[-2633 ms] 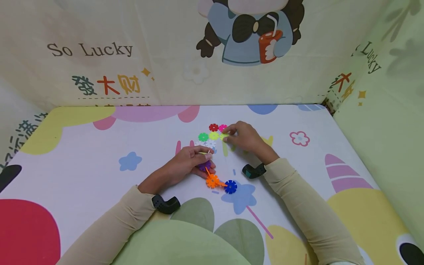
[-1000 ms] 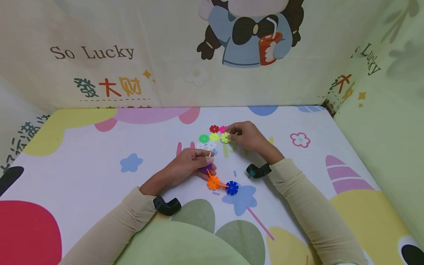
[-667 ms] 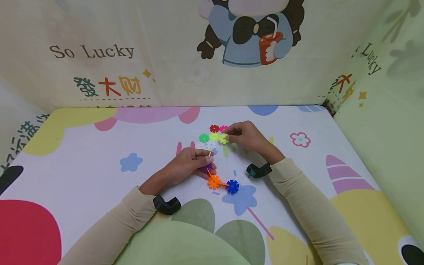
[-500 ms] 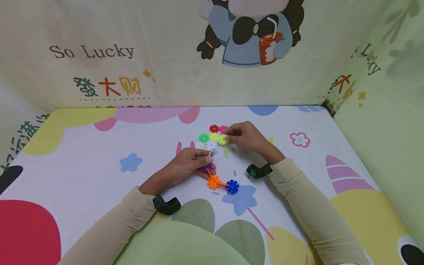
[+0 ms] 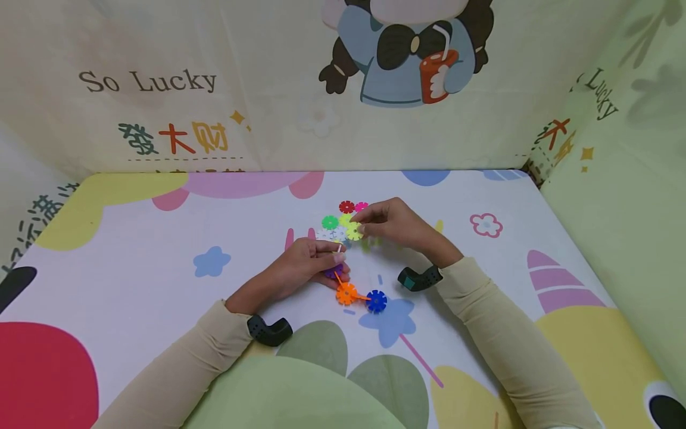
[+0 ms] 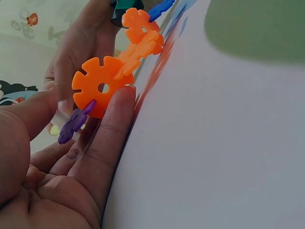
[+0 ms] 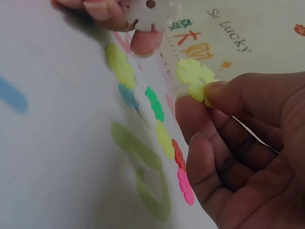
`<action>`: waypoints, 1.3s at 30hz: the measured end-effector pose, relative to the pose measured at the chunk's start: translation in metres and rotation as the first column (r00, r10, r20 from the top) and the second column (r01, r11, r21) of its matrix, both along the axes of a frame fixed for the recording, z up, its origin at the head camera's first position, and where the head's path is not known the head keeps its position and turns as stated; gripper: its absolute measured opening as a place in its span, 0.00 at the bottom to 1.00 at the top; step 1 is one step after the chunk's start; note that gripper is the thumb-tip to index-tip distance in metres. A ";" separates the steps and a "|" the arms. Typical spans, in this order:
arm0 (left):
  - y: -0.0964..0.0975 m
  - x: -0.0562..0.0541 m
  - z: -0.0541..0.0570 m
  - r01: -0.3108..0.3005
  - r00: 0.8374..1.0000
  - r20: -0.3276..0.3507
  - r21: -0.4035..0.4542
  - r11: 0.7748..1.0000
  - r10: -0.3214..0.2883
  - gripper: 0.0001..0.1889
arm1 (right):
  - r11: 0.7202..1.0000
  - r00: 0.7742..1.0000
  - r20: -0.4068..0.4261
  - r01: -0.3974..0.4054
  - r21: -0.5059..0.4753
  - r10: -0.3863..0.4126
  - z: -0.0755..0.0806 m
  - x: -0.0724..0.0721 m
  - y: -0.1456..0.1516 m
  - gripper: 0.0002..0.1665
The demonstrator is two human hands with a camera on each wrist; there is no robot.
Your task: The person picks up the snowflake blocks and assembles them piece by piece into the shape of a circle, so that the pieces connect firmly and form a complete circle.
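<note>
In the head view my left hand (image 5: 300, 265) holds one end of a chain of slotted plastic snowflake discs. A white disc (image 7: 155, 16) is at its fingertips, followed by a purple disc (image 6: 76, 123), orange discs (image 5: 346, 294) and a blue disc (image 5: 376, 301) at the far end. My right hand (image 5: 399, 223) pinches a yellow snowflake disc (image 7: 193, 78) between thumb and index finger. This disc is apart from the chain, a short way beyond the left fingertips. Part of the purple disc is hidden by the left fingers in the head view.
Loose snowflake discs lie grouped behind the hands: a red disc (image 5: 346, 207), a pink disc (image 5: 361, 207), a green disc (image 5: 329, 222), another yellow disc (image 7: 165, 139) and white ones (image 5: 324, 235). The patterned tabletop (image 5: 150, 286) meets a printed cloth backdrop (image 5: 278, 137).
My right hand has picked up the yellow disc from the right of the group and brought it leftward and nearer the left hand. The left hand and chain have barely moved.
</note>
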State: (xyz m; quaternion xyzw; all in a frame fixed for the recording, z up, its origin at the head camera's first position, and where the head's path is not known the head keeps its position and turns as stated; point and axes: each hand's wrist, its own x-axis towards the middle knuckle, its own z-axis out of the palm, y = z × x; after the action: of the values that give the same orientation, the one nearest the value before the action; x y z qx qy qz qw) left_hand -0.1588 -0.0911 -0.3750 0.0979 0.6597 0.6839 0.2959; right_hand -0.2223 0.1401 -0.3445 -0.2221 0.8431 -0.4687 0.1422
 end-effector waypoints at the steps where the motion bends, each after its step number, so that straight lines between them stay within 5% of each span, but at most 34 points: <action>1: 0.000 0.000 0.000 0.001 1.000 -0.001 -0.001 1.000 -0.001 0.23 | 1.000 1.000 0.011 -0.004 -0.001 0.004 0.000 0.000 0.000 0.11; 15: -0.001 -0.001 -0.001 0.011 1.000 -0.008 0.009 1.000 -0.011 0.24 | 0.999 0.995 0.092 -0.044 -0.026 0.047 0.006 0.010 -0.010 0.12; 39: -0.004 -0.001 0.001 0.074 0.994 -0.080 -0.010 0.997 -0.074 0.18 | 0.996 0.991 0.107 -0.071 -0.050 0.076 0.001 0.011 -0.013 0.10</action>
State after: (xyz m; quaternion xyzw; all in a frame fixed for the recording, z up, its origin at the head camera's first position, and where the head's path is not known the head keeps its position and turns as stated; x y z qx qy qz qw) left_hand -0.1593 -0.0947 -0.3744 0.1487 0.6692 0.6658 0.2946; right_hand -0.2115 0.1274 -0.3439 -0.2303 0.8142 -0.4940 0.1999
